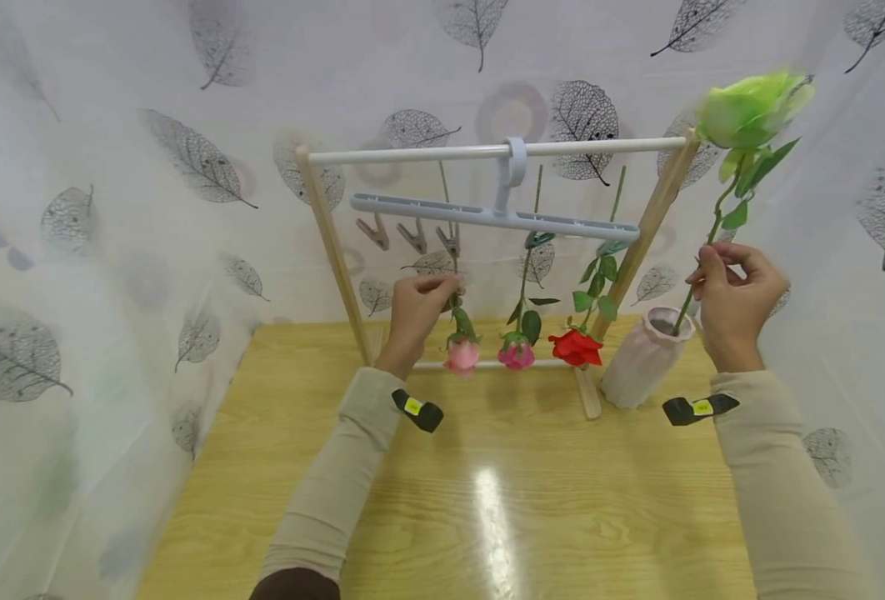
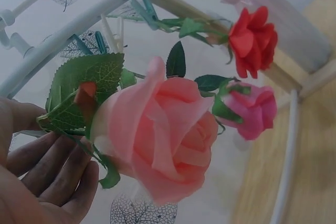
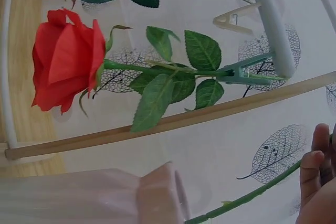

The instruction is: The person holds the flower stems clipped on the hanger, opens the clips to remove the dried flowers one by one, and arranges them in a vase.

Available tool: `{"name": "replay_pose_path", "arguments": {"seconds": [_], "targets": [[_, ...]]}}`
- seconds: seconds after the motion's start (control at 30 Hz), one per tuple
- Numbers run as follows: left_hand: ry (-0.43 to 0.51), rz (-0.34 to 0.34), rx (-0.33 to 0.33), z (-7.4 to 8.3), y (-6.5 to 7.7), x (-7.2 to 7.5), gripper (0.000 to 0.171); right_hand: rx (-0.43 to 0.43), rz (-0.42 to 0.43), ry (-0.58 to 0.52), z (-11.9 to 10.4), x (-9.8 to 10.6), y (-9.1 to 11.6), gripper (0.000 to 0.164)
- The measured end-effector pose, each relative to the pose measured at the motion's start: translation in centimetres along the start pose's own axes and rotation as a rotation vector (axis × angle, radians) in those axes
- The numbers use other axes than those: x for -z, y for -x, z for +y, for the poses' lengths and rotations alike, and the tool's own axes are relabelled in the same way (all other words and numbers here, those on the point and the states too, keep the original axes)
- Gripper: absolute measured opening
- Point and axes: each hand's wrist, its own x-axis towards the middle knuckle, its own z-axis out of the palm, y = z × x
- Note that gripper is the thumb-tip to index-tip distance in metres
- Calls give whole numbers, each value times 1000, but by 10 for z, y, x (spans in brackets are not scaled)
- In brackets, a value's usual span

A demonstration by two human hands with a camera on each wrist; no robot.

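My left hand (image 1: 420, 312) pinches the stem of a pale pink rose (image 2: 163, 135), which hangs head down below a grey clip hanger (image 1: 427, 208). My right hand (image 1: 742, 292) pinches the stem of a light green rose (image 1: 750, 112), bloom upward. That stem's lower end is inside the mouth of a pale pink vase (image 1: 641, 362), so its tip is hidden. Beside the pale pink rose hang a deep pink rose (image 1: 516, 354) and a red rose (image 3: 68, 61), both head down, with green clips (image 3: 247, 72) on their stems.
The hanger hooks over the white top bar (image 1: 412, 155) of a wooden-legged rack (image 1: 330, 250). Brownish clips (image 1: 412, 237) hang on its left half. Below is a wood-grain table (image 1: 487, 500); behind it hangs a leaf-printed sheet (image 1: 127, 250).
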Motion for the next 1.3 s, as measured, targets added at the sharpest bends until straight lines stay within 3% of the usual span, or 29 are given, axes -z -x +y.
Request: {"name": "replay_pose_path", "arguments": {"seconds": [0.3, 0.5, 0.73, 0.87, 1.0, 1.3], "targets": [[10, -6, 0, 0, 1, 0, 27, -83, -57, 181, 17, 14, 12, 31], [4, -4, 8, 1, 1, 1, 26, -111, -77, 291, 27, 25, 14, 25], [16, -2, 9, 1, 1, 2, 19, -116, -122, 685, 29, 34, 26, 30], [29, -7, 18, 2, 0, 1, 19, -121, -137, 792, 26, 37, 41, 32], [65, -18, 45, 1, -1, 1, 25, -69, -144, 795, 24, 38, 55, 28], [270, -94, 146, -2, -3, 4, 29, 55, -223, 608, 9, 12, 79, 16]]}}
